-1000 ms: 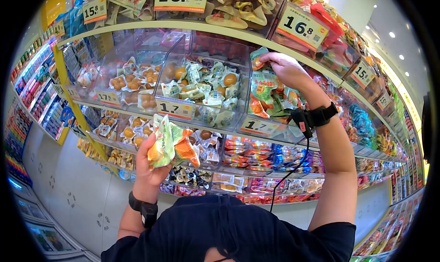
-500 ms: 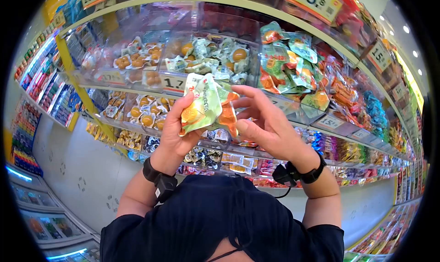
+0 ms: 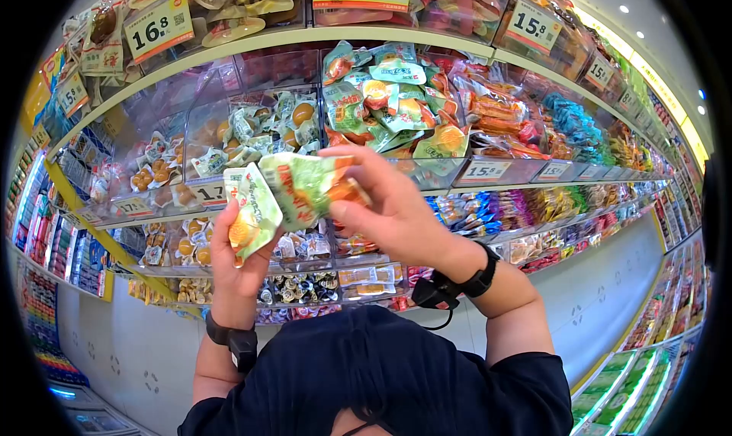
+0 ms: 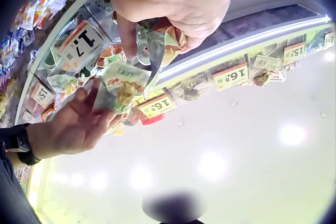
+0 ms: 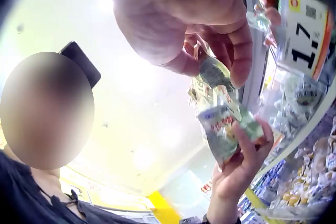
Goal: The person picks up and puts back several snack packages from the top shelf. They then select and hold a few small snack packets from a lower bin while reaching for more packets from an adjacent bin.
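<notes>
My left hand (image 3: 242, 276) grips a pale green snack packet (image 3: 253, 216) with an orange food picture, thumb on its front. Beside it, my right hand (image 3: 396, 211) pinches a second green packet (image 3: 299, 188) with red lettering by its orange end, between thumb and fingers. The packets' edges overlap in the head view. In the left wrist view, the right hand's packet (image 4: 123, 85) hangs next to the folded packet (image 4: 170, 45) under my left hand. Behind, a clear bin holds several similar green packets (image 3: 396, 104).
Clear bins of small wrapped snacks (image 3: 267, 127) line the shelf in front, with price tags (image 3: 484, 171) along its edge. An upper shelf edge (image 3: 305, 36) curves above the hands. Lower shelves with more packets (image 3: 488, 215) lie behind the wrists. A yellow post (image 3: 69, 200) stands at the left.
My right hand has come back from the green-packet bin to the left hand. It now pinches a packet, spread out beside the left hand's one. The head view has turned right.
</notes>
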`<action>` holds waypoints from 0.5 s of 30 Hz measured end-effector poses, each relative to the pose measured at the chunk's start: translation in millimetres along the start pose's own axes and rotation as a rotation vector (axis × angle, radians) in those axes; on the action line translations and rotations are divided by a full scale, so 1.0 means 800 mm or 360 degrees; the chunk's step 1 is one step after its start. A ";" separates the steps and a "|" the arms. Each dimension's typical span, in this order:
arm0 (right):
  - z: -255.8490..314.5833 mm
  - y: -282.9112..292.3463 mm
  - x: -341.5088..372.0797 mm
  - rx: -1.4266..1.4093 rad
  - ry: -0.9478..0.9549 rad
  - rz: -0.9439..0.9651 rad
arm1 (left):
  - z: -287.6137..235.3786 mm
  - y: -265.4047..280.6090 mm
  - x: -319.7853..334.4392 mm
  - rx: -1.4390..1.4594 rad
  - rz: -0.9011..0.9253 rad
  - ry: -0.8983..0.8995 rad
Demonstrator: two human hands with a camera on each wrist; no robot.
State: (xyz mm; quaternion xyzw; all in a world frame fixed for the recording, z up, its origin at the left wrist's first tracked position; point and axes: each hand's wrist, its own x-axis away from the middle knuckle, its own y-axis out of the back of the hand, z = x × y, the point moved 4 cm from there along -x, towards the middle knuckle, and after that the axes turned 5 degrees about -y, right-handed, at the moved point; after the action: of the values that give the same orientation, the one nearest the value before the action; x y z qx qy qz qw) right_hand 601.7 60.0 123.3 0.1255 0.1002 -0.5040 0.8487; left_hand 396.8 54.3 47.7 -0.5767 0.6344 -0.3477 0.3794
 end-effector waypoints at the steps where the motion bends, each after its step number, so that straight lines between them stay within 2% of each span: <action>1: 0.007 0.010 0.003 0.0074 0.0046 -0.0031 | -0.003 0.000 0.001 0.0004 0.0000 -0.0013; 5: 0.036 0.077 0.014 0.0334 0.0252 -0.0358 | -0.012 0.005 0.010 0.0078 -0.0051 -0.0032; 6: 0.047 0.091 0.015 0.0411 0.0458 -0.0541 | -0.015 0.007 0.012 0.0073 -0.0057 -0.0034; 8: 0.058 0.116 0.011 0.0391 0.0516 -0.0626 | -0.017 0.010 0.016 0.0049 -0.0112 -0.0060; 12: 0.048 0.133 -0.011 0.1015 0.0619 -0.0665 | -0.014 0.014 0.021 0.0050 -0.0247 -0.0083; 15: 0.041 0.122 -0.029 0.2020 0.1003 -0.0616 | -0.015 0.017 0.023 0.0057 -0.0178 -0.0086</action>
State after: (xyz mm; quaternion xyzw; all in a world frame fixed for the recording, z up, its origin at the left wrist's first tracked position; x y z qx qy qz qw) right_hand 678.4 113.8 171.9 0.7118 0.0487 -0.5458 0.4394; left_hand 378.6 37.3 39.8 -0.6136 0.5844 -0.3640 0.3866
